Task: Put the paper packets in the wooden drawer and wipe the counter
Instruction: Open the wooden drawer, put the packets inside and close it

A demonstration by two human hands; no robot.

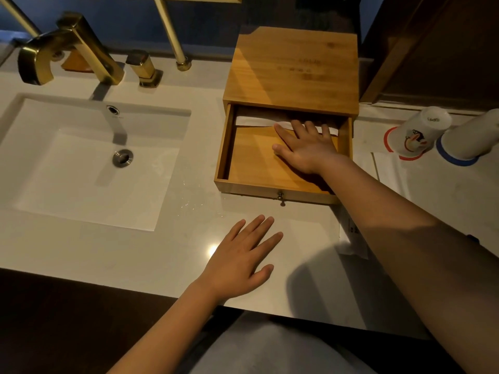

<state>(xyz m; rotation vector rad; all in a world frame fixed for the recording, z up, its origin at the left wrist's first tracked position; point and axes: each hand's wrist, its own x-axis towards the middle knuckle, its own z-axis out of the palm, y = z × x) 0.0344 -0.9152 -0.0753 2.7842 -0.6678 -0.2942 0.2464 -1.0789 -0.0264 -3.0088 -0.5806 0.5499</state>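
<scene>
A wooden box (294, 68) stands on the white counter (172, 238), and its drawer (224, 149) is pulled out toward me. A white paper packet (259, 120) lies at the back of the drawer. My right hand (307, 147) is inside the drawer, palm down, with its fingertips resting on that packet. My left hand (243, 260) lies flat on the counter in front of the drawer, fingers spread, holding nothing. Another white packet (351, 238) lies on the counter, partly hidden under my right forearm.
A white sink (89, 160) with a gold faucet (67, 49) and a gold handle (143, 67) fills the left. Two upturned white cups (421, 133) (472, 139) stand on a white cloth (388, 171) at the right. The counter's front edge runs just below my left wrist.
</scene>
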